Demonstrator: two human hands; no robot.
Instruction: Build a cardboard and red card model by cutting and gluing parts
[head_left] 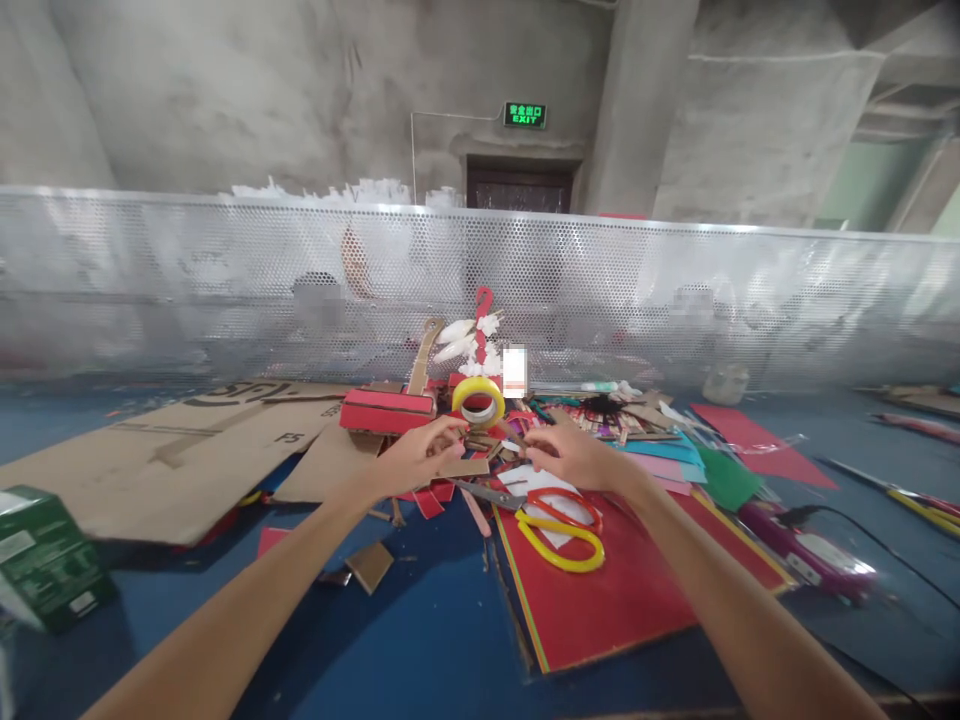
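My left hand (420,458) is over the scrap pile with its fingers curled and the tips close together; what they hold, if anything, is too small to make out. Opposite it, my right hand (574,458) has its fingers bent in a pinch beside a thin brown strip (513,436), and I cannot tell whether it grips it. Just beyond both hands stands a roll of yellow tape (491,392). Scissors (561,560) with red and yellow handles lie below the right hand, on red card (615,620). A red-covered cardboard piece (386,412) is beyond the left hand.
Flattened cardboard (217,450) covers the left side, near a green box (49,560). At right lie coloured sheets (664,455), a purple device (814,555) with a black cable, and a glass jar (725,384). A perforated metal panel (645,290) closes off the back.
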